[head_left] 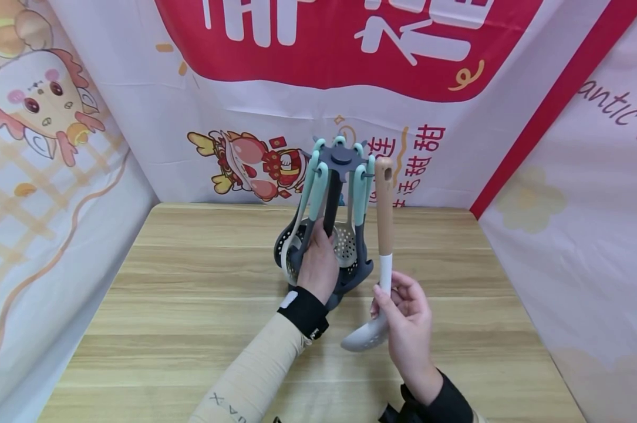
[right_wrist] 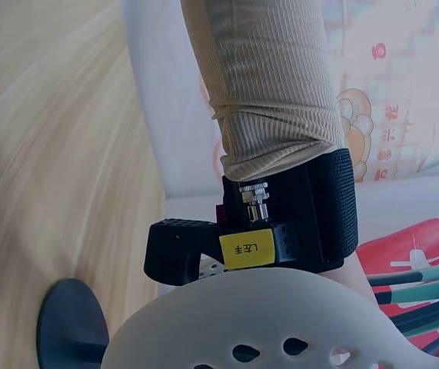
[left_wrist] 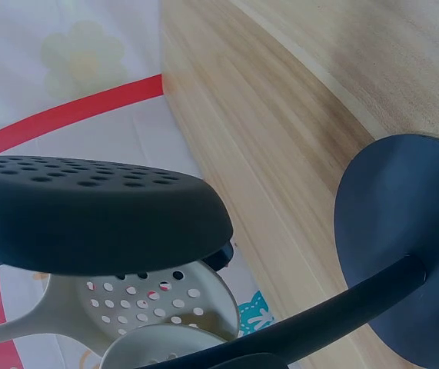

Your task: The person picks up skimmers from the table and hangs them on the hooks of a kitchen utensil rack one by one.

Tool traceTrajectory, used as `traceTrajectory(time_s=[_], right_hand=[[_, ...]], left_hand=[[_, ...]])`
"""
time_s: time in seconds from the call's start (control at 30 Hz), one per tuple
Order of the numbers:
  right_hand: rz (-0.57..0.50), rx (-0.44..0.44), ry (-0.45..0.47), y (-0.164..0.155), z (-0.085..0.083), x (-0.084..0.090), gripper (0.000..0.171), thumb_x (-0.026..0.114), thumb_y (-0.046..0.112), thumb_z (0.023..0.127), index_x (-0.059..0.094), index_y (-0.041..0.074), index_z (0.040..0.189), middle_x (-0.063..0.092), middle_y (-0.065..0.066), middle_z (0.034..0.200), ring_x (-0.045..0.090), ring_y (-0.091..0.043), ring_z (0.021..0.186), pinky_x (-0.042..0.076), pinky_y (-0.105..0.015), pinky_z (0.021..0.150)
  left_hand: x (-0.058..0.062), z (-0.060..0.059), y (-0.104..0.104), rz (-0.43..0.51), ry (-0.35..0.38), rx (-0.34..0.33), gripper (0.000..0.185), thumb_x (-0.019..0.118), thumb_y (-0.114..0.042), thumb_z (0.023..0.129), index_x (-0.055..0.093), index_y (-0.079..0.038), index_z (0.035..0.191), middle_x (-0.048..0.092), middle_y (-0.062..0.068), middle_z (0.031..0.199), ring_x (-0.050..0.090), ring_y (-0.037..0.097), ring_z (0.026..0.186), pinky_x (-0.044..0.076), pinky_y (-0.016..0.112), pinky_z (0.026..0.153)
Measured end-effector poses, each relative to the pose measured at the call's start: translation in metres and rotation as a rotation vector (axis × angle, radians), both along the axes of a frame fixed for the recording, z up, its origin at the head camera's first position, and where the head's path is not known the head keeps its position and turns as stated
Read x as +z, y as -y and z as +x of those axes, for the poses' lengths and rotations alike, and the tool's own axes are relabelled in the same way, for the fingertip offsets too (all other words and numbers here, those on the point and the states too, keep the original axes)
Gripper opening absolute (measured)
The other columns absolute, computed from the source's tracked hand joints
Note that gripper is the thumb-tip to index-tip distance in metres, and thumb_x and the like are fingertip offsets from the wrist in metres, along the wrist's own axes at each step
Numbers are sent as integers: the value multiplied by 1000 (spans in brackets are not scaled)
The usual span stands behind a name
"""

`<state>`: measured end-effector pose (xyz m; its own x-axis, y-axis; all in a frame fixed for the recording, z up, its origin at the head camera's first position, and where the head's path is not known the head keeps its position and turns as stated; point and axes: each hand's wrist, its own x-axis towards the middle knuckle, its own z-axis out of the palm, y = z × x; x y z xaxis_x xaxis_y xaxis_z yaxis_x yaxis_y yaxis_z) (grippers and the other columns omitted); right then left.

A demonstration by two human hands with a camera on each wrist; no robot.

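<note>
Near the middle of the table, a rotating utensil stand (head_left: 341, 157) carries several kitchen tools with mint-green handles. My left hand (head_left: 319, 264) reaches in among the hanging tools and grips the stand's dark post (head_left: 333, 200). To the right, my right hand (head_left: 410, 320) pinches a slotted ladle (head_left: 384, 217) by its white neck, wooden handle upright and pale perforated bowl low and turned left. This bowl (right_wrist: 265, 315) fills the bottom of the right wrist view. In the left wrist view hang a dark perforated tool (left_wrist: 96, 223) and a light skimmer (left_wrist: 146, 304) beside the post.
The stand's round dark base (left_wrist: 404, 231) shows in the left wrist view. Under everything lies a wood-grain table (head_left: 191, 264). Printed cloth (head_left: 260, 100) hangs behind it and on both sides. The left forearm's sleeve (right_wrist: 273, 84) crosses the right wrist view.
</note>
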<state>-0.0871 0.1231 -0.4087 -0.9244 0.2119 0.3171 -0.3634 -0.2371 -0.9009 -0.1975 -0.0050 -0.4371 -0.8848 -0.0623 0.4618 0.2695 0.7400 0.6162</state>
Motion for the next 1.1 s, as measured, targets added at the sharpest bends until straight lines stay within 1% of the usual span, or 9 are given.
traceTrajectory(time_s=[0.17, 0.33, 0.5, 0.63, 0.77, 0.87, 1.0, 1.1], right_hand=[[-5, 15, -36, 2, 1, -1, 32, 56, -16, 91, 61, 7, 113, 64, 2, 86, 58, -7, 64, 52, -18, 56], [24, 24, -63, 3, 2, -1, 34, 57, -17, 90, 61, 7, 113, 64, 3, 87, 59, -6, 65, 52, -18, 57], [56, 27, -57, 5, 2, 0, 34, 57, -16, 90, 60, 8, 114, 64, 3, 89, 59, -6, 66, 52, -19, 58], [66, 37, -59, 8, 3, 0, 34, 58, -16, 90, 60, 8, 114, 65, 3, 90, 59, -6, 67, 52, -19, 58], [66, 53, -84, 11, 2, -1, 36, 58, -17, 89, 61, 8, 114, 65, 3, 90, 59, -5, 67, 52, -19, 59], [63, 66, -112, 13, 2, -2, 38, 58, -18, 88, 61, 8, 115, 66, 4, 90, 59, -5, 67, 52, -18, 59], [67, 75, -122, 15, 1, -4, 39, 58, -19, 87, 61, 9, 115, 66, 4, 90, 60, -5, 67, 52, -18, 59], [79, 68, -97, 16, 1, -5, 38, 59, -18, 87, 60, 8, 114, 66, 4, 90, 60, -5, 67, 53, -18, 60]], left_hand=[[1, 0, 0, 11, 12, -3, 36, 43, -13, 107, 36, 1, 138, 64, 26, 116, 70, 34, 100, 59, 44, 79], [1, 0, 0, 5, 6, -3, 38, 44, -12, 106, 36, 2, 140, 64, 27, 119, 71, 34, 99, 59, 44, 79], [0, 0, 0, -17, -20, 6, 40, 48, -10, 104, 36, 4, 140, 64, 27, 120, 72, 33, 96, 60, 43, 76], [-1, 0, 0, -27, -48, 7, 39, 47, -10, 105, 37, 5, 139, 64, 27, 119, 72, 33, 92, 60, 42, 73], [-2, 0, 1, -30, -69, -7, 38, 44, -12, 106, 37, 5, 139, 63, 26, 120, 72, 33, 94, 60, 41, 74], [-3, 0, 1, -34, -83, -16, 37, 45, -11, 106, 37, 5, 138, 62, 26, 119, 72, 33, 95, 60, 41, 75], [-3, -1, 2, -37, -77, -19, 37, 45, -12, 106, 38, 5, 138, 62, 25, 119, 72, 32, 95, 61, 40, 75], [-3, -1, 3, -27, -50, -23, 37, 43, -13, 107, 37, 4, 139, 61, 24, 122, 71, 32, 98, 60, 41, 76]])
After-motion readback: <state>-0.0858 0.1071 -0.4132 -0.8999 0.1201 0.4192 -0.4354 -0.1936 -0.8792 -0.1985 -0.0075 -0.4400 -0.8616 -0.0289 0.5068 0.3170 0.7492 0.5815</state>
